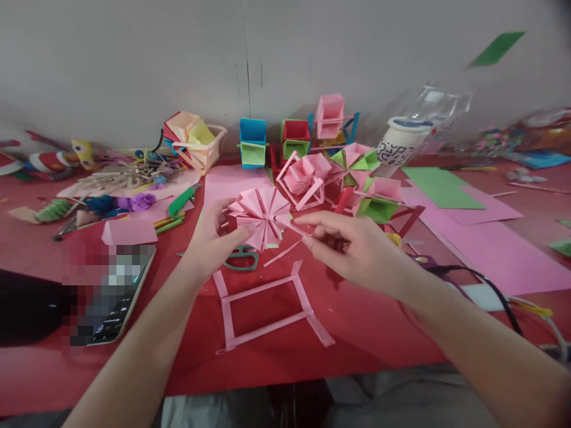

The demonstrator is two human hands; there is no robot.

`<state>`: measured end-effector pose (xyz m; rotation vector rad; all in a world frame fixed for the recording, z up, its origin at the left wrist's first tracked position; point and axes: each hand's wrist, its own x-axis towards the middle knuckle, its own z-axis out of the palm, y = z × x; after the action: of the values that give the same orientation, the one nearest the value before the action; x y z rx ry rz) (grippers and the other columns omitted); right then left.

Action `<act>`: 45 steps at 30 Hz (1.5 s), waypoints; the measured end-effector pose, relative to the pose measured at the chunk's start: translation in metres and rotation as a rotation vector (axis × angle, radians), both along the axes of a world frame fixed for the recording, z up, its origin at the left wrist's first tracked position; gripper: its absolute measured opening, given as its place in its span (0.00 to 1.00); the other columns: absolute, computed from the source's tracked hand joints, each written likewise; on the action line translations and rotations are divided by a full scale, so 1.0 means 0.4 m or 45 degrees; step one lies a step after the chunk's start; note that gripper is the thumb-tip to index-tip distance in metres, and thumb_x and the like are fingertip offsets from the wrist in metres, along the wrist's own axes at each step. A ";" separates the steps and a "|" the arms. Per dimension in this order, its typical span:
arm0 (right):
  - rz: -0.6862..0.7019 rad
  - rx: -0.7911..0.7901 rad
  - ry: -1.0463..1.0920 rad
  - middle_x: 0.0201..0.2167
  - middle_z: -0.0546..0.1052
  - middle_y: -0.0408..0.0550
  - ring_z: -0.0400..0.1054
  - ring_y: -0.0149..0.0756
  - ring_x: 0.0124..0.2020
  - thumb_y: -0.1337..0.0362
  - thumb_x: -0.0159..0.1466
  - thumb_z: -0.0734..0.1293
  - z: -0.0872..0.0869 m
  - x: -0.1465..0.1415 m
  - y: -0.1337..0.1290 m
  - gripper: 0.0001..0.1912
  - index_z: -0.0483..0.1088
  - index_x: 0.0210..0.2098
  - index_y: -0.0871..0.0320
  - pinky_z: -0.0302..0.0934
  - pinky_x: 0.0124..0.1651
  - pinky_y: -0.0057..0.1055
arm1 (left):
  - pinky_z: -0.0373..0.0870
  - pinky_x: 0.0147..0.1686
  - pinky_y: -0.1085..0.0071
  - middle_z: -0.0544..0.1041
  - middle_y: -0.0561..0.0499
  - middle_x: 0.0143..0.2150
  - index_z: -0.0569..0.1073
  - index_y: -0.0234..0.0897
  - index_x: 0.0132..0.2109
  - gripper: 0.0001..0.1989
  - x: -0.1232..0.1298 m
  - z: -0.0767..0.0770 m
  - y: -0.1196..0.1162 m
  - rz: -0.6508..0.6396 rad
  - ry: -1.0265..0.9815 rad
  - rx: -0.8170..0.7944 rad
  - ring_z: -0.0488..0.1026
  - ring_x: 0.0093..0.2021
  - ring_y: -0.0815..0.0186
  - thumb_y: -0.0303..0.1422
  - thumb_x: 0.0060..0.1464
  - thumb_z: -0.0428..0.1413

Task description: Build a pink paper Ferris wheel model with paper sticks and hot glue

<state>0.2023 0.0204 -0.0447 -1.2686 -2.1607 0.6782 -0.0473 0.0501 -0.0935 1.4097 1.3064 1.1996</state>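
Observation:
A round pleated pink paper wheel [260, 219] is held above the red table, its folds fanning out from the centre. My left hand [214, 241] grips its left edge between thumb and fingers. Between the thumb and index finger of my right hand [357, 246] is a thin pink paper strip [294, 228], whose far end reaches the middle of the wheel. Below the hands a pink frame of rolled paper strips [228, 321] lies flat. Another narrow pink strip [282, 252] rests just behind it. Scissors with green handles [254, 261] are partly covered by the wheel and left hand.
Folded paper models, one of them a pink wheel on a stand [307, 178], crowd the back. A phone [122, 303] lies at left, a green cutter [182, 201] beyond it. Pink sheets [491, 255], a black cable [486, 285] and a white cup [401, 142] occupy the right.

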 end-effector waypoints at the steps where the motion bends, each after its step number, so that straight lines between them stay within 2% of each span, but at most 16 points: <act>1: 0.000 -0.003 -0.018 0.29 0.77 0.41 0.68 0.29 0.27 0.62 0.68 0.65 0.000 0.000 0.000 0.15 0.74 0.52 0.54 0.61 0.30 0.25 | 0.74 0.49 0.60 0.75 0.45 0.51 0.68 0.36 0.61 0.36 0.000 -0.002 0.000 0.001 0.022 0.000 0.74 0.50 0.56 0.41 0.46 0.66; 6: 0.028 0.003 -0.061 0.34 0.79 0.43 0.71 0.30 0.31 0.61 0.70 0.63 0.000 0.000 0.002 0.12 0.74 0.49 0.54 0.63 0.33 0.25 | 0.68 0.59 0.56 0.71 0.44 0.61 0.69 0.40 0.60 0.34 -0.002 -0.009 0.001 0.025 0.106 0.036 0.70 0.60 0.53 0.42 0.46 0.67; 12: 0.035 0.066 -0.079 0.35 0.80 0.42 0.70 0.29 0.29 0.63 0.69 0.64 0.007 0.002 0.001 0.12 0.75 0.49 0.55 0.61 0.31 0.25 | 0.69 0.59 0.53 0.70 0.42 0.62 0.69 0.40 0.60 0.34 -0.011 -0.004 -0.002 0.079 0.197 0.032 0.69 0.62 0.50 0.43 0.47 0.66; 16: 0.037 0.040 -0.084 0.34 0.81 0.43 0.70 0.30 0.28 0.64 0.69 0.63 0.010 0.001 0.000 0.12 0.75 0.48 0.55 0.61 0.30 0.26 | 0.65 0.63 0.52 0.69 0.42 0.64 0.68 0.41 0.60 0.33 -0.008 -0.010 -0.003 0.121 0.269 0.148 0.68 0.64 0.51 0.44 0.49 0.66; 19: 0.044 0.051 -0.077 0.36 0.81 0.43 0.72 0.31 0.31 0.64 0.69 0.64 0.005 0.002 0.003 0.12 0.75 0.48 0.55 0.63 0.32 0.25 | 0.69 0.61 0.54 0.64 0.40 0.69 0.63 0.41 0.66 0.41 -0.017 -0.013 0.008 0.015 0.271 0.189 0.67 0.66 0.51 0.45 0.48 0.67; 21: 0.048 0.065 -0.075 0.37 0.81 0.43 0.72 0.30 0.32 0.64 0.68 0.64 -0.001 0.006 0.004 0.11 0.75 0.48 0.54 0.63 0.33 0.25 | 0.73 0.56 0.58 0.65 0.39 0.69 0.63 0.40 0.67 0.38 -0.049 -0.014 0.025 -0.066 0.292 0.174 0.70 0.64 0.52 0.47 0.52 0.63; 22: 0.048 0.072 -0.072 0.37 0.81 0.43 0.72 0.30 0.32 0.64 0.68 0.64 -0.003 0.008 0.004 0.11 0.75 0.48 0.54 0.63 0.33 0.25 | 0.75 0.54 0.59 0.71 0.39 0.65 0.66 0.39 0.64 0.32 -0.076 -0.015 0.037 -0.010 0.336 0.189 0.73 0.60 0.53 0.47 0.56 0.59; 24: 0.049 0.079 -0.068 0.38 0.82 0.43 0.73 0.30 0.32 0.64 0.68 0.65 -0.007 0.013 0.003 0.11 0.75 0.48 0.53 0.64 0.34 0.24 | 0.76 0.49 0.61 0.79 0.44 0.52 0.74 0.40 0.55 0.20 -0.150 -0.024 0.064 0.308 0.625 0.283 0.79 0.49 0.58 0.43 0.59 0.54; 26: 0.054 0.083 -0.058 0.39 0.82 0.43 0.74 0.31 0.34 0.64 0.68 0.64 -0.009 0.016 0.000 0.12 0.76 0.49 0.53 0.65 0.34 0.24 | 0.74 0.50 0.57 0.81 0.47 0.46 0.77 0.40 0.47 0.14 -0.233 -0.044 0.090 0.486 0.769 0.242 0.78 0.48 0.56 0.36 0.54 0.56; 29: 0.074 0.082 -0.053 0.41 0.83 0.45 0.75 0.32 0.35 0.64 0.69 0.64 -0.006 0.015 -0.003 0.12 0.75 0.49 0.53 0.66 0.35 0.25 | 0.71 0.51 0.45 0.76 0.50 0.27 0.77 0.39 0.33 0.08 -0.331 -0.088 0.118 0.516 0.991 0.080 0.78 0.46 0.45 0.30 0.40 0.60; 32: 0.095 0.078 -0.058 0.39 0.83 0.45 0.75 0.32 0.33 0.64 0.69 0.64 -0.001 0.010 -0.006 0.12 0.76 0.49 0.54 0.66 0.35 0.25 | 0.63 0.50 0.27 0.74 0.47 0.24 0.75 0.41 0.28 0.08 -0.365 -0.121 0.133 0.543 1.085 0.052 0.76 0.47 0.33 0.26 0.34 0.61; 35: 0.104 0.078 -0.061 0.39 0.83 0.45 0.75 0.32 0.33 0.64 0.68 0.64 0.002 0.010 -0.007 0.12 0.76 0.49 0.55 0.67 0.35 0.25 | 0.61 0.52 0.28 0.74 0.46 0.26 0.75 0.42 0.28 0.07 -0.345 -0.117 0.132 0.506 1.113 0.095 0.76 0.47 0.36 0.26 0.38 0.61; 38: 0.089 0.077 -0.051 0.42 0.83 0.46 0.77 0.34 0.38 0.64 0.69 0.64 0.002 0.012 -0.007 0.13 0.76 0.50 0.54 0.70 0.39 0.27 | 0.71 0.52 0.49 0.79 0.48 0.36 0.77 0.41 0.37 0.06 -0.286 -0.075 0.111 0.272 1.053 0.222 0.77 0.46 0.50 0.31 0.52 0.56; 40: 0.088 0.090 -0.031 0.46 0.83 0.47 0.78 0.37 0.43 0.63 0.70 0.64 0.002 0.012 -0.007 0.14 0.76 0.52 0.53 0.71 0.43 0.29 | 0.73 0.49 0.61 0.78 0.51 0.42 0.76 0.41 0.42 0.09 -0.228 -0.038 0.084 0.080 0.925 0.424 0.77 0.46 0.58 0.33 0.59 0.52; 42: 0.103 0.108 -0.012 0.49 0.82 0.48 0.78 0.39 0.47 0.62 0.70 0.63 0.004 0.010 -0.008 0.14 0.76 0.53 0.52 0.71 0.46 0.31 | 0.73 0.48 0.63 0.78 0.51 0.40 0.75 0.41 0.41 0.05 -0.165 -0.004 0.050 -0.010 0.802 0.690 0.76 0.44 0.60 0.34 0.60 0.54; 45: 0.129 0.122 -0.006 0.48 0.83 0.47 0.78 0.37 0.46 0.62 0.71 0.63 0.010 0.004 -0.016 0.15 0.76 0.53 0.53 0.71 0.47 0.31 | 0.72 0.52 0.62 0.79 0.48 0.46 0.74 0.41 0.45 0.08 -0.086 0.026 0.003 -0.222 0.690 0.788 0.76 0.49 0.60 0.27 0.62 0.52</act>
<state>0.2039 0.0139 -0.0409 -1.1189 -2.2450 0.6045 -0.0818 0.0511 -0.0832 2.3718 1.1577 1.1990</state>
